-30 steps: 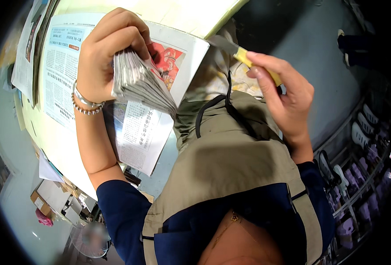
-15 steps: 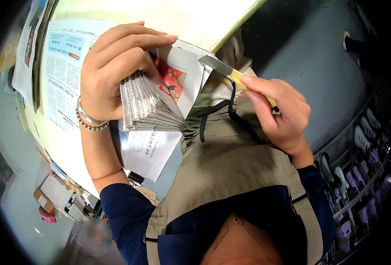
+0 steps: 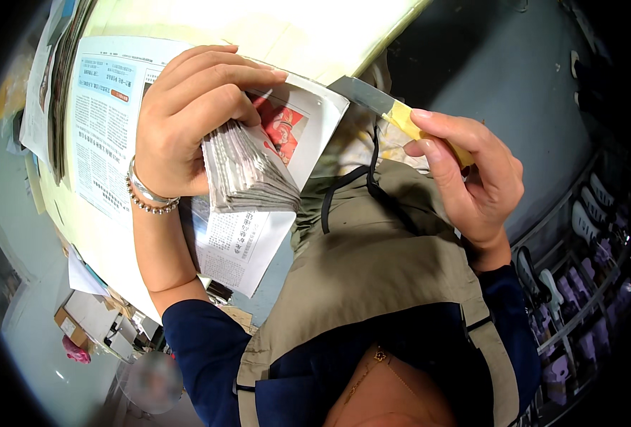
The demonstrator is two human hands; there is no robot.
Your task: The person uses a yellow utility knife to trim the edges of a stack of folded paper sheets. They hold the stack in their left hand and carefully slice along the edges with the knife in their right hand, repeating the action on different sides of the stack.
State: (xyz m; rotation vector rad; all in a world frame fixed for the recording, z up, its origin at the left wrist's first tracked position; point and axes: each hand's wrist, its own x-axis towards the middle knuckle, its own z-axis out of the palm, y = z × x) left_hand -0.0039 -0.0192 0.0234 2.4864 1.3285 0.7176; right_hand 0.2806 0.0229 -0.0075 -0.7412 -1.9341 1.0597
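Note:
My left hand (image 3: 194,117) is closed around a thick folded stack of newspaper (image 3: 248,174), its fanned sheet edges showing below the fingers. A red picture is printed on the top sheet. In my right hand (image 3: 472,171) is a knife with a yellow handle (image 3: 409,121) and a flat metal blade (image 3: 362,94). The thumb and fingers pinch the handle. The blade points left, its tip beside the upper right corner of the stack. Under the left hand and wrist, an open newspaper sheet (image 3: 105,121) lies on the pale table (image 3: 258,28).
More newspapers (image 3: 66,107) are piled at the table's left side, and one sheet (image 3: 241,249) hangs past the near edge. A rack with shoe-shaped pieces (image 3: 586,220) stands at the right. Boxes (image 3: 87,309) sit at the lower left. A person's feet (image 3: 575,78) show at the upper right.
My right hand has moved right with the knife, drawing the blade away from the sheets toward the corner. My left hand and the newspaper stack have shifted slightly right.

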